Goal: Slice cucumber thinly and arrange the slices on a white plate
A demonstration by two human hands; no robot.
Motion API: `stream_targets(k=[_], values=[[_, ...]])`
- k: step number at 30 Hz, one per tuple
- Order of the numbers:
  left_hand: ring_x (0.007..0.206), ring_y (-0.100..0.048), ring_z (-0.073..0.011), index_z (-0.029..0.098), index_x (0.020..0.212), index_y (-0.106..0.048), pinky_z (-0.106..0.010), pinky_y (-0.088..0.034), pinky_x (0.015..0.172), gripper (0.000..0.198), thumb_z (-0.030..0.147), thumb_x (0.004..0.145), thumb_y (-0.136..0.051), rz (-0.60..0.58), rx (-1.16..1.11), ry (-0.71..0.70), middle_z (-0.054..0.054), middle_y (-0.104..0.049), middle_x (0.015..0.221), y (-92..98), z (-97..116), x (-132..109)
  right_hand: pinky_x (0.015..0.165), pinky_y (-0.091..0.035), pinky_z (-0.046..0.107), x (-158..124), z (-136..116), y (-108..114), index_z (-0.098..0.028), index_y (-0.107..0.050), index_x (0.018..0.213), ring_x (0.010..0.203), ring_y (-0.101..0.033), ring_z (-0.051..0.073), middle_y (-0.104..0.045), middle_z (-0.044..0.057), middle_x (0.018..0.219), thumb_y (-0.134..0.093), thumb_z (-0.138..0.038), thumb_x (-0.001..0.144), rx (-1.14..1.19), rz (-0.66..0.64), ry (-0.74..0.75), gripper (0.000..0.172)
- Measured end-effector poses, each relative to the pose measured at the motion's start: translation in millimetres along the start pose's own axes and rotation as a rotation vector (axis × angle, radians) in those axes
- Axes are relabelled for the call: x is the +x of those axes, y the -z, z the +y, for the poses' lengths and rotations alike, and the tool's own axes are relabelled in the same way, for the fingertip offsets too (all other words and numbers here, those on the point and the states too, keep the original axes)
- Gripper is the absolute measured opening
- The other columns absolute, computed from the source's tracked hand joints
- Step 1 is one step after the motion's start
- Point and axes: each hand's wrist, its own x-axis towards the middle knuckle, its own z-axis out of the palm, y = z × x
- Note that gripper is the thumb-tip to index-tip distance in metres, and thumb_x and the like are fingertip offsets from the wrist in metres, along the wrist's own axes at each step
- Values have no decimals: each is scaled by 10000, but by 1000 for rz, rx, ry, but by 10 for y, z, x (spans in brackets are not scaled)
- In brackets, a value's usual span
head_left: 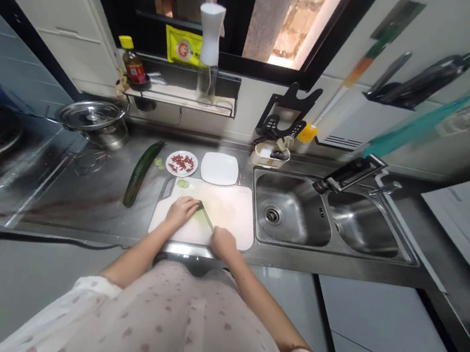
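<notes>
The right hand (224,244) is clenched around the handle end of a slim metal knife (207,217), angled over a rectangular white cutting board (237,208). The left hand (181,213) appears to pinch a small dark-green vegetable piece (200,205) beside the blade; if that slipped, the close fingertips could be nicked. Beyond lie pale-green round slices (183,183); leftward, a long dark-green cucumber (142,175) might roll if bumped.

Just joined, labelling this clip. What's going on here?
A person's right hand holds a knife over a white cutting board; the left hand is at a green piece by the blade, its grip unclear. Pale green slices lie near the board's far left corner. A cucumber lies on the counter, left of the board; a plate of red pieces sits beyond.
</notes>
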Motion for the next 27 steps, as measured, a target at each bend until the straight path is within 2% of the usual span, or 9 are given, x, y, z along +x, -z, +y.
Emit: stream_targets(k=[11, 17, 23, 27], values=[[942, -603, -186, 232, 1042, -689, -308, -470, 855, 250, 320, 918, -490, -61, -29, 106, -51, -682, 982, 59, 54, 41, 685, -426, 269, -58, 68, 76, -155, -632, 1008, 920, -647, 216, -682, 133, 1010, -419, -178, 887, 17, -4, 0, 246], [977, -605, -195, 224, 1079, -676, -313, -464, 893, 271, 328, 911, -490, -84, -41, 166, -61, -680, 1012, 83, 68, 51, 714, -414, 276, -50, 144, 85, -170, -604, 1061, 917, -643, 201, -684, 129, 947, -366, -176, 916, -92, 104, -15, 279], [1023, -605, -201, 208, 1101, -670, -325, -464, 926, 297, 337, 913, -479, -8, -98, 250, -70, -677, 1068, 65, 37, 39, 728, -388, 283, -33, 223, 133, -237, -539, 1190, 898, -637, 190, -680, 101, 935, -305, -165, 951, -174, 165, -54, 342], [1032, -607, -202, 184, 1102, -673, -333, -468, 933, 332, 346, 927, -443, 86, -146, 333, -81, -676, 1080, 106, 30, 64, 724, -367, 276, -55, 242, 176, -252, -548, 1169, 887, -624, 185, -674, 90, 945, -336, -186, 955, -221, 210, -40, 309]])
